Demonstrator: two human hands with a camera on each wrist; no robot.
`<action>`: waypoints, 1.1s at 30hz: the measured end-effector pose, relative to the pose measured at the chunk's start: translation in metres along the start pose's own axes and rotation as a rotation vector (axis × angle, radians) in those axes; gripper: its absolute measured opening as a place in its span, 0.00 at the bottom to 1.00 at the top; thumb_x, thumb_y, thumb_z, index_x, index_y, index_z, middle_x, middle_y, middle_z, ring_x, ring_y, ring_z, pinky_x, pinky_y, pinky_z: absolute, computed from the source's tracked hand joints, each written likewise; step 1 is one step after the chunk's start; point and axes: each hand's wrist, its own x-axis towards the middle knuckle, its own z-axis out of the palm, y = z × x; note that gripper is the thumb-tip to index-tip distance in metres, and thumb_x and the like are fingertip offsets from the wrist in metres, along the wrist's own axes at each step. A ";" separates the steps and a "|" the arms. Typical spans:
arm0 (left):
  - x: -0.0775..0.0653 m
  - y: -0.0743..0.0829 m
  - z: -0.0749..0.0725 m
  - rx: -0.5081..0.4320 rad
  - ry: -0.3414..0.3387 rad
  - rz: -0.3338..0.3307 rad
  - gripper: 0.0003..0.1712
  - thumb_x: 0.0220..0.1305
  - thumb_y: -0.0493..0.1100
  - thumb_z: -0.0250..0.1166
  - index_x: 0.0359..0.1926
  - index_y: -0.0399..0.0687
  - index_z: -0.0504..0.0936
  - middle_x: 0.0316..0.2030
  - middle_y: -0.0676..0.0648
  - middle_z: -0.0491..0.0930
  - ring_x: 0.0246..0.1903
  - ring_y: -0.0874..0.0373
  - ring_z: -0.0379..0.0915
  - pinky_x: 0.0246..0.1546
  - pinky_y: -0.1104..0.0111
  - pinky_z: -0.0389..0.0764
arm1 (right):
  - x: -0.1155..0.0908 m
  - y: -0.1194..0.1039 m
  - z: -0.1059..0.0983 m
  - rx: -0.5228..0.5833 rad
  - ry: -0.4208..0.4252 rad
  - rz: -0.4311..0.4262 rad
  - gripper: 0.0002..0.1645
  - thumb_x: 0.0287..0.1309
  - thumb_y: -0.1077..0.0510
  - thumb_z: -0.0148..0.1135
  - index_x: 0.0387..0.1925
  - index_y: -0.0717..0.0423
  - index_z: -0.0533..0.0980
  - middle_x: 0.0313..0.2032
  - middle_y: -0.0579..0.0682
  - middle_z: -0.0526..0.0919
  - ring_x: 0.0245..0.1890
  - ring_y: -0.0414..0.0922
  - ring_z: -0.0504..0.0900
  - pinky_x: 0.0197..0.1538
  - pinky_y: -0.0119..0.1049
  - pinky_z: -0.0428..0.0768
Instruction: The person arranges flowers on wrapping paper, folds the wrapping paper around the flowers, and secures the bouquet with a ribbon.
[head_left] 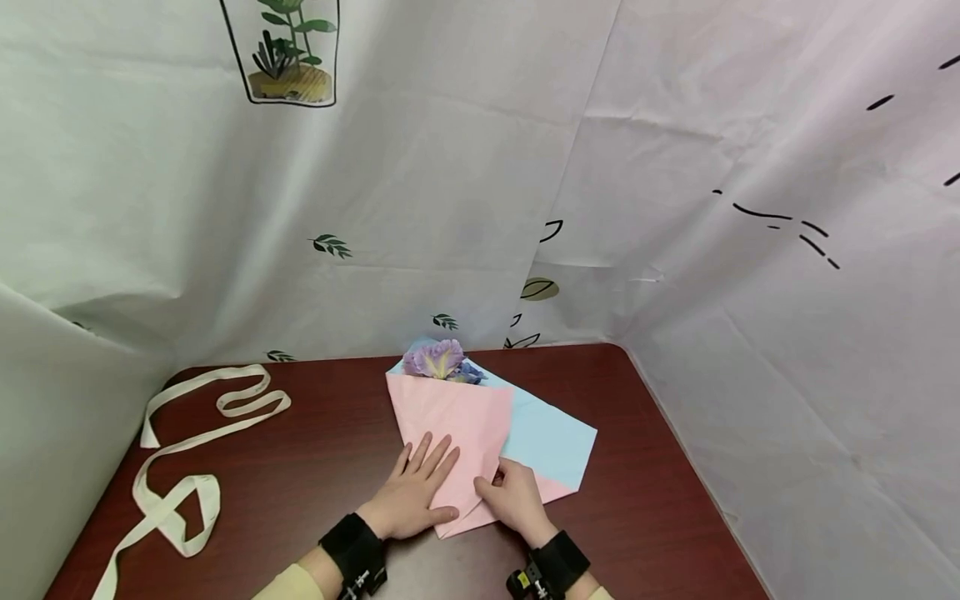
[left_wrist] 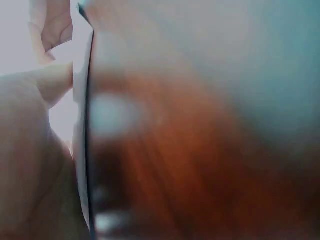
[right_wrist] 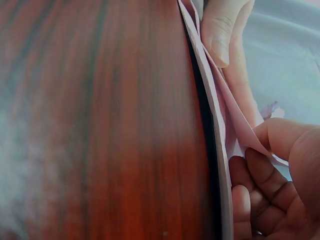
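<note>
My head feed shows the left hand point(head_left: 408, 502), fingers spread, on the pink-and-blue folded paper wrap point(head_left: 453, 410) (ruffled purple flower point(head_left: 433, 360) up top), flat on the dark-red wooden table point(head_left: 322, 450). Left wrist: mostly blur. Right wrist: the right hand point(right_wrist: 285, 185) pinches a pink flap point(right_wrist: 241, 131).

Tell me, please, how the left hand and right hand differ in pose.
The left hand has spread fingers; the right hand has curled ones. The left hand rests on the pink wrapping paper, while the right hand pinches its edge. Both wear black wristbands.
</note>
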 end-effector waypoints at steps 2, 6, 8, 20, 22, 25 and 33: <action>0.001 -0.001 -0.003 -0.007 0.017 0.019 0.54 0.71 0.72 0.59 0.85 0.48 0.54 0.86 0.43 0.44 0.84 0.36 0.31 0.77 0.35 0.40 | 0.001 0.000 0.000 0.004 0.000 -0.003 0.14 0.60 0.56 0.70 0.23 0.47 0.74 0.14 0.36 0.66 0.14 0.33 0.64 0.22 0.28 0.62; 0.003 -0.003 -0.005 -0.017 -0.003 0.014 0.54 0.71 0.73 0.58 0.85 0.49 0.55 0.86 0.42 0.44 0.84 0.36 0.31 0.77 0.34 0.39 | 0.002 -0.001 -0.001 0.004 -0.009 0.007 0.13 0.61 0.56 0.70 0.24 0.46 0.75 0.14 0.36 0.66 0.14 0.33 0.64 0.22 0.28 0.62; 0.004 -0.004 -0.003 -0.008 -0.016 0.006 0.54 0.71 0.75 0.57 0.85 0.51 0.54 0.86 0.44 0.42 0.84 0.37 0.31 0.77 0.35 0.39 | 0.002 -0.002 -0.002 0.007 -0.007 0.005 0.14 0.61 0.56 0.70 0.23 0.46 0.75 0.14 0.37 0.66 0.14 0.33 0.64 0.22 0.28 0.62; 0.007 -0.005 -0.002 -0.024 -0.005 0.111 0.51 0.74 0.73 0.54 0.85 0.53 0.54 0.86 0.44 0.42 0.85 0.42 0.31 0.78 0.37 0.36 | 0.004 -0.001 -0.002 0.012 0.006 -0.002 0.12 0.59 0.58 0.71 0.24 0.46 0.76 0.14 0.36 0.67 0.15 0.33 0.65 0.22 0.28 0.64; 0.007 -0.005 -0.002 -0.030 -0.032 0.109 0.51 0.74 0.73 0.54 0.85 0.53 0.55 0.86 0.44 0.42 0.85 0.42 0.31 0.78 0.37 0.36 | 0.004 -0.001 -0.002 0.013 0.004 0.003 0.11 0.59 0.58 0.71 0.25 0.46 0.78 0.14 0.36 0.68 0.15 0.33 0.66 0.23 0.28 0.64; 0.008 -0.007 -0.001 -0.023 -0.054 0.094 0.51 0.72 0.74 0.55 0.85 0.54 0.55 0.86 0.45 0.43 0.84 0.42 0.32 0.78 0.36 0.38 | 0.004 -0.001 -0.003 0.008 0.006 0.019 0.09 0.58 0.57 0.74 0.28 0.49 0.79 0.16 0.38 0.72 0.16 0.33 0.68 0.24 0.28 0.66; 0.010 -0.011 0.004 -0.028 -0.041 0.096 0.52 0.70 0.76 0.56 0.85 0.57 0.57 0.86 0.46 0.43 0.85 0.42 0.33 0.77 0.37 0.38 | -0.006 -0.018 -0.006 -0.136 0.176 -0.048 0.55 0.58 0.54 0.78 0.79 0.64 0.59 0.64 0.65 0.78 0.61 0.58 0.81 0.57 0.51 0.83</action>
